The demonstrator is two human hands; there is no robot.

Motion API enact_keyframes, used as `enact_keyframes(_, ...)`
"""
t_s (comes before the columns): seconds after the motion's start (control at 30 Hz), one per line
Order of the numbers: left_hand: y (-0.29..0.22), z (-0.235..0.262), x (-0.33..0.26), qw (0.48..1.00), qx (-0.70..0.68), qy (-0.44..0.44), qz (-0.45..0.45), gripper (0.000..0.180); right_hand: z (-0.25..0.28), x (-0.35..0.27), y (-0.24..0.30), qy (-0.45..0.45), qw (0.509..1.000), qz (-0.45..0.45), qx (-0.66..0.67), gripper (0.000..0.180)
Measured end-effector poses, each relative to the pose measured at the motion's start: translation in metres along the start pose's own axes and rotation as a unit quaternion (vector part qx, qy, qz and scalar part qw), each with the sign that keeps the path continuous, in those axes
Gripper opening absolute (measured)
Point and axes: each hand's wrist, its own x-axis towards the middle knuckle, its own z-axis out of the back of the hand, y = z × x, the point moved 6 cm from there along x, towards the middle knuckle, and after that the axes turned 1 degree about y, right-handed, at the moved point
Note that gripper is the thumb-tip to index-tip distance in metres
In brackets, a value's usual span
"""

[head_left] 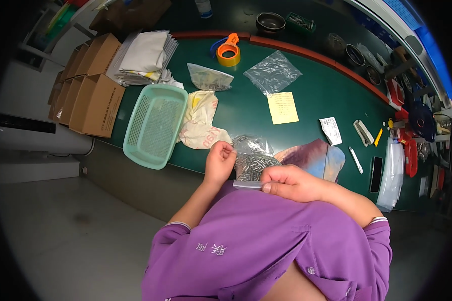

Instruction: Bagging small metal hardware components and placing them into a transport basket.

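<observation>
A clear zip bag (249,163) of small metal pins lies at the table's near edge, close to my body, with its zip strip toward me. The thumb and curled fingers of my right hand (291,183) pinch the bag at the right end of that strip. At the bag's left side, my left hand (220,161) is closed with its fingertips on the plastic; the exact grip is partly hidden. A crumpled white and yellow printed bag (198,123) lies just beyond my left hand. Beside my right hand is a multicoloured cloth-like piece (319,159).
A mint-green plastic basket (131,131), cardboard boxes (96,106) and stacked white bags (141,52) stand left. Farther back are a tape roll (229,55), clear bags (273,72) and a yellow note (283,108). A stapler (362,133), cutter (355,159) and phone (375,174) lie right.
</observation>
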Motion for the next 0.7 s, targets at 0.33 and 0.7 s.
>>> enact_keyframes(0.33,0.007,0.02,-0.032,0.999,0.031,0.003,0.033,0.012,-0.002,-0.005,0.007,-0.016,0.999,-0.004,-0.041,0.015)
enact_keyframes(0.7,0.025,0.013,-0.038,0.996,0.05,0.06,0.05,0.01,-0.006,0.008,0.01,0.011,1.0,-0.004,-0.026,0.017)
